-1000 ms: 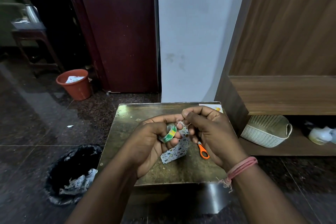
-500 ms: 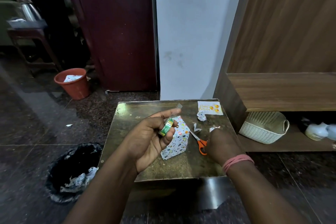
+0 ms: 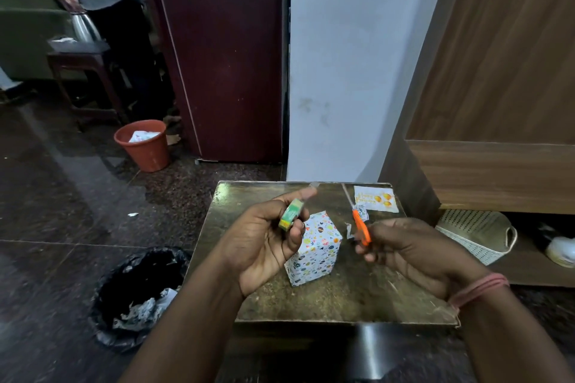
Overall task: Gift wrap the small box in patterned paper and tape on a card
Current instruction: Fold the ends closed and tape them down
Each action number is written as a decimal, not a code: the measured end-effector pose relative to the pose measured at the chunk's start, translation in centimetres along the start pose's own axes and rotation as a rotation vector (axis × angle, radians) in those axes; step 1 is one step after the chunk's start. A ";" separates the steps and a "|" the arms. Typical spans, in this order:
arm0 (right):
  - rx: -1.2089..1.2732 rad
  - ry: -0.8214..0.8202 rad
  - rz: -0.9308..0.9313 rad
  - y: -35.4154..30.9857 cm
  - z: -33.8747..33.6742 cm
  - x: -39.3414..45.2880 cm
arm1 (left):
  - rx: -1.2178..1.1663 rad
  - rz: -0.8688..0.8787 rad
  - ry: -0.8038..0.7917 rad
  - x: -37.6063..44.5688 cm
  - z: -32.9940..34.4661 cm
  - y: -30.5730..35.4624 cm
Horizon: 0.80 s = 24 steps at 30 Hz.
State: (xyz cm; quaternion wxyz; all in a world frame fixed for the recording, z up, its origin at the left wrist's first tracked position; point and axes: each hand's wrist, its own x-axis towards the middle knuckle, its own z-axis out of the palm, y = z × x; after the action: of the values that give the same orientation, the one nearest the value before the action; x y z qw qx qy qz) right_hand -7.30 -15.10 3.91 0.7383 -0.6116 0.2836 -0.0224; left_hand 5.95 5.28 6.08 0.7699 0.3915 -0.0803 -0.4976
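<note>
From the head view, the small box [image 3: 314, 247] stands wrapped in dotty paper on the tabletop [image 3: 342, 298], so I think only the card [image 3: 376, 198] at the far corner is left to tape on. The left hand [image 3: 264, 242] holds the tape roll [image 3: 291, 214] with a strip pulled out, and the right hand [image 3: 413, 250] grips the orange scissors [image 3: 361, 225]. Paper scraps [image 3: 362, 212] lie near the card, and a black bin [image 3: 140, 295] sits on the floor beside the tabletop.

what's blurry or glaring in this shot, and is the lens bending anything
Head view: dim overall; the scissors in the right hand smear with motion; glare streaks the table edge; wide-angle lens bows the door frame; the tape roll in the left hand stays fairly sharp.
</note>
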 end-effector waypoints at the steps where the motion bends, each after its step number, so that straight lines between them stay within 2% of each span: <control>1: 0.118 -0.074 -0.011 -0.4 0.2 -0.3 | -0.005 0.001 0.003 0.1 -0.1 0.0; 4: 0.257 -0.234 -0.019 -1.4 0.7 -1.2 | 0.000 -0.002 0.004 0.3 0.0 -0.1; 8: 0.142 -0.465 0.055 -1.0 1.7 -1.2 | -0.006 0.002 0.002 0.2 -0.1 -0.1; 13: 0.077 -0.677 0.098 -0.5 1.8 -1.1 | -0.041 -0.009 -0.002 0.4 -0.2 -0.1; 16: 0.109 -0.750 0.102 -0.4 1.6 -1.0 | -0.051 -0.018 -0.012 0.4 -0.3 0.0; 24: 0.127 -0.767 0.090 -0.3 1.7 -0.6 | -0.035 -0.040 -0.024 0.3 -0.2 -0.1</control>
State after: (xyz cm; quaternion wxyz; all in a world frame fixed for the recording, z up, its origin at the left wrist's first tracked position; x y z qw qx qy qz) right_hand -6.95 -13.41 4.61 0.8272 -0.5157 0.0114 0.2228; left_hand 6.19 5.10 5.77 0.7654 0.3736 -0.0731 -0.5189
